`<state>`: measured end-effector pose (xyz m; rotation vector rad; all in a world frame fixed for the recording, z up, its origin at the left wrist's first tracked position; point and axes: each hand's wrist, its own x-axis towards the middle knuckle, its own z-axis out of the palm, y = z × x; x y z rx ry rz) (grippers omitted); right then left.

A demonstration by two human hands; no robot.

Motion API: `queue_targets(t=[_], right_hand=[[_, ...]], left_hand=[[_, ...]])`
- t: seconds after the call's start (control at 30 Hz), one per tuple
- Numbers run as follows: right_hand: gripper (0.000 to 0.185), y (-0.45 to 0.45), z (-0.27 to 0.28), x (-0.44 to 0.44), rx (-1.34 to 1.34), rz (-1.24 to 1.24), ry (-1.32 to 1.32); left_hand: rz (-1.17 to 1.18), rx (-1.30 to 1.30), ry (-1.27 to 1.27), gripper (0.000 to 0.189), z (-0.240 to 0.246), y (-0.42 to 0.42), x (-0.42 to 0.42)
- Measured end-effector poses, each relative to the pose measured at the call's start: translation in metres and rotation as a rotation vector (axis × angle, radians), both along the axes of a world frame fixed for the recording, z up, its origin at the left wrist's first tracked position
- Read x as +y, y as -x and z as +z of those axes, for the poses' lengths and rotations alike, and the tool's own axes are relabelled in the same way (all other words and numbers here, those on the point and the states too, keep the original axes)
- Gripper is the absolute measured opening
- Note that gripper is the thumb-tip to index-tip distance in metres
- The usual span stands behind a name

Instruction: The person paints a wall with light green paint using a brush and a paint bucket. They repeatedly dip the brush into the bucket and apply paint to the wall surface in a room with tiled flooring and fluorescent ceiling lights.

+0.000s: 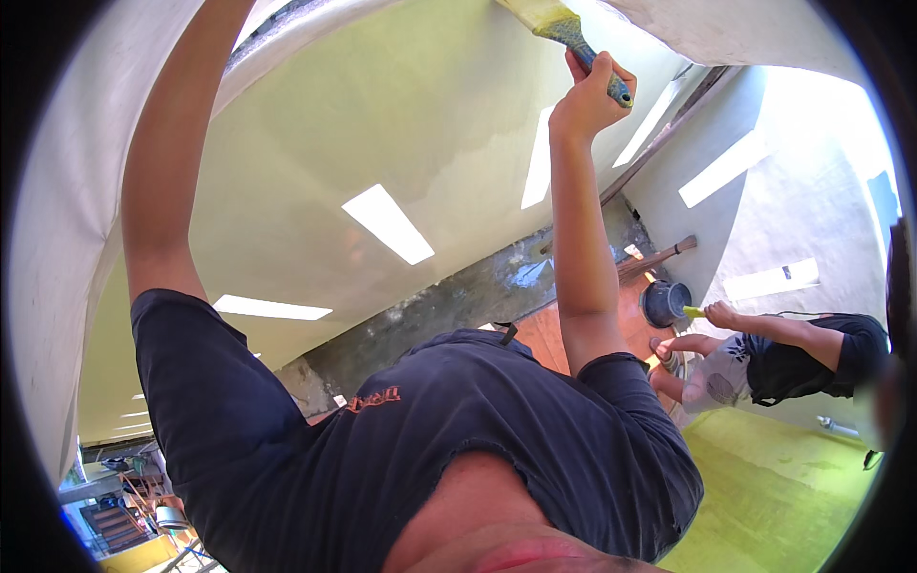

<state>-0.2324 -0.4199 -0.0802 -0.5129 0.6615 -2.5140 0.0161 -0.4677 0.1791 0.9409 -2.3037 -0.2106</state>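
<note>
My right hand (593,97) is raised near the top edge, closed around the blue patterned handle of a paintbrush (587,61). Its wide, pale bristles, stained yellow-green, run out of the frame at the top. Behind it stands a wall (322,165) coated pale yellow-green, with an uneven darker area over its upper part and bright patches of sunlight. Whether the bristles touch the wall cannot be told. My left arm reaches up along the left side, and its hand is out of view beyond the top edge.
At the right, another person (795,351) holds a yellow-green handle at a black bucket (665,304). A stick broom (655,261) lies beside the bucket near the wall's foot. A long pole (663,136) leans in the corner. Pale cloth or sheeting (57,236) curves along the left.
</note>
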Motion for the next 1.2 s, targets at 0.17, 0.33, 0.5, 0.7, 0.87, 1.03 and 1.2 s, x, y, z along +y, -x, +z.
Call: queue_targets(t=[0.17,0.33,0.5,0.7,0.87,1.03,1.2], right_hand=[[0.019,-0.016,0.009,-0.005,0.082,0.058,0.102],[0.014,-0.039,-0.158,0.009,-0.034,-0.036,-0.289],[0.013,-0.053,-0.239,0.033,-0.155,-0.048,-0.737],[0.016,-0.053,-0.065,0.022,0.002,0.083,-0.113],[0.018,-0.061,0.008,0.028,0.058,0.119,0.112],[0.017,-0.101,-0.119,0.033,-0.137,0.149,-0.227],[0.014,-0.123,-0.222,0.064,-0.143,-0.006,-0.629]], left_hand=[[0.035,-0.016,-0.009,0.069,-0.003,0.004,0.003],[-0.011,0.011,-0.033,0.066,-0.011,0.002,-0.001],[0.011,0.041,-0.094,0.069,-0.018,0.001,-0.006],[-0.053,0.032,-0.107,0.071,-0.027,-0.003,-0.012],[-0.128,-0.003,-0.09,0.07,-0.033,-0.008,-0.014],[-0.193,0.006,-0.137,0.069,-0.041,-0.011,-0.003],[-0.084,-0.008,-0.29,0.068,-0.073,-0.033,0.039]])
